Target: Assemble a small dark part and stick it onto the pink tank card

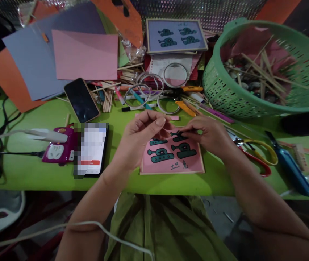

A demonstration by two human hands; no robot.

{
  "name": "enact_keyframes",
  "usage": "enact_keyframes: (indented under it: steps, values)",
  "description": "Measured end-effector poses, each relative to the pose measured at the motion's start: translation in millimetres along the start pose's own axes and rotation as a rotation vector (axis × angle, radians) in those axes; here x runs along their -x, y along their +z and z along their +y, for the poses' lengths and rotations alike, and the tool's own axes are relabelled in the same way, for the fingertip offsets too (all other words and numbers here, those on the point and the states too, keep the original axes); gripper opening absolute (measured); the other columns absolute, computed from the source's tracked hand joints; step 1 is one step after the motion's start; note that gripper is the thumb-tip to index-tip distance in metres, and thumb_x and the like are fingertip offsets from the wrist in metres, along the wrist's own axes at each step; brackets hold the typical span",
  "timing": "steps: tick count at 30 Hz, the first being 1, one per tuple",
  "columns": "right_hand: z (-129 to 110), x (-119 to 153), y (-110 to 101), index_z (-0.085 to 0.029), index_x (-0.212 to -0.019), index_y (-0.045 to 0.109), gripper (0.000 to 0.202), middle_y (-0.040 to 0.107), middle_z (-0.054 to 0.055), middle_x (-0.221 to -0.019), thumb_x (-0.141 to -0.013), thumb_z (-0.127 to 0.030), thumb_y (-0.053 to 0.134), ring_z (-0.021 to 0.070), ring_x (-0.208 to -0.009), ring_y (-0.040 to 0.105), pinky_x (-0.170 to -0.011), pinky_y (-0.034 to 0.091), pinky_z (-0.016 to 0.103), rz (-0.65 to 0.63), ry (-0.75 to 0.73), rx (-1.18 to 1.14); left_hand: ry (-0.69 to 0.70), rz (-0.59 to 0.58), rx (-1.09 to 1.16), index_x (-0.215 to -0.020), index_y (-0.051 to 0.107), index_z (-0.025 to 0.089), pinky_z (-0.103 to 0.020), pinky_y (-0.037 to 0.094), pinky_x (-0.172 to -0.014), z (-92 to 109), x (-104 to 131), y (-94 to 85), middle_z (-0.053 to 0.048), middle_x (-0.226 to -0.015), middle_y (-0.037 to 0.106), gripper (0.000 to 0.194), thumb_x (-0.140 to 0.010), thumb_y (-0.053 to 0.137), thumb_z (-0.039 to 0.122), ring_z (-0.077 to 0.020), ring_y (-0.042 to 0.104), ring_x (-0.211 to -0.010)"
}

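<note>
A pink card (pixel 154 167) with a pale stick border lies on the table in front of me, bearing several green tank shapes outlined in black and handwritten characters near its lower edge. My left hand (pixel 140 132) hovers over the card's upper left, fingers loosely curled and thumb stretched across, nothing visible in it. At the upper right tank (pixel 178 138), my right hand (pixel 207 134) pinches thumb and forefinger together. Something small and dark shows at those fingertips, too little to name. Both hands hide part of the card's upper edge.
A green basket (pixel 211 85) of sticks and scraps stands at back right. Scissors (pixel 265 154) and a blue cutter (pixel 295 170) lie right. Two phones (pixel 82 99) and a purple power strip (pixel 60 145) sit left. Tape rolls (pixel 175 75), pens and a framed blue card (pixel 177 35) are behind.
</note>
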State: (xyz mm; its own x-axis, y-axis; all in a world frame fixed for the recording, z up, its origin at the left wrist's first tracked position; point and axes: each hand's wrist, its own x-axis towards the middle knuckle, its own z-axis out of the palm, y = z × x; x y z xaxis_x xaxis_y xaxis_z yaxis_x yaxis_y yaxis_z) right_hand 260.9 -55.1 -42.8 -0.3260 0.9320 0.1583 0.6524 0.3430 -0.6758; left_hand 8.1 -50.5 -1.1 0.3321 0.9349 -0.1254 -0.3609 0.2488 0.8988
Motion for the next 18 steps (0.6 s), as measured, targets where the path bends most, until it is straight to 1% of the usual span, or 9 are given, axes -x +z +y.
enact_keyframes:
  steps: [3,8,13,16,18]
  values:
    - [-0.8,-1.1,-1.3,-0.03,-0.085,0.08,0.012,0.078,0.004,-0.083,-0.093,-0.037,0.075,0.0246,-0.079,0.07,-0.08,0.054,0.044,-0.023,0.019,-0.027,0.012,-0.012,0.007,-0.085,0.07,0.02,-0.024,0.059,-0.068,0.0,0.0,-0.3,-0.001,-0.084,0.076,0.023,-0.088,0.082,0.04,-0.0106,0.068,-0.069]
    - [1.4,-0.9,0.9,-0.028,-0.085,0.08,0.016,0.077,0.005,-0.083,-0.094,-0.039,0.073,0.024,-0.08,0.068,-0.08,0.054,0.043,-0.014,0.043,-0.038,0.003,0.002,-0.026,-0.085,0.068,0.02,-0.025,0.059,-0.069,-1.3,-0.9,-2.0,-0.001,-0.081,0.074,0.027,-0.087,0.082,0.043,-0.0114,0.068,-0.069]
    - [0.1,1.0,2.9,-0.028,-0.086,0.081,0.014,0.078,0.005,-0.085,-0.094,-0.036,0.073,0.0244,-0.081,0.068,-0.08,0.053,0.043,-0.004,0.023,-0.01,0.015,0.018,-0.042,-0.085,0.068,0.02,-0.023,0.058,-0.068,-2.1,-3.0,-3.9,-0.001,-0.085,0.075,0.029,-0.085,0.082,0.045,-0.0103,0.067,-0.069]
    - [-2.0,3.9,2.4,-0.029,-0.1,0.083,0.014,0.078,0.005,-0.09,-0.094,-0.037,0.073,0.0247,-0.083,0.068,-0.076,0.053,0.04,0.065,0.042,-0.021,0.024,0.038,-0.059,-0.084,0.068,0.02,-0.023,0.057,-0.067,-2.2,-5.0,-4.8,-0.002,-0.086,0.076,0.027,-0.084,0.082,0.044,-0.01,0.067,-0.068]
    - [-2.6,5.3,2.2,-0.03,-0.103,0.083,0.017,0.078,0.005,-0.092,-0.093,-0.039,0.073,0.0249,-0.084,0.069,-0.074,0.053,0.039,0.129,0.061,-0.033,0.026,0.059,-0.066,-0.085,0.069,0.02,-0.023,0.056,-0.066,-2.6,-6.3,-5.4,-0.002,-0.086,0.076,0.026,-0.084,0.082,0.043,-0.0101,0.067,-0.067]
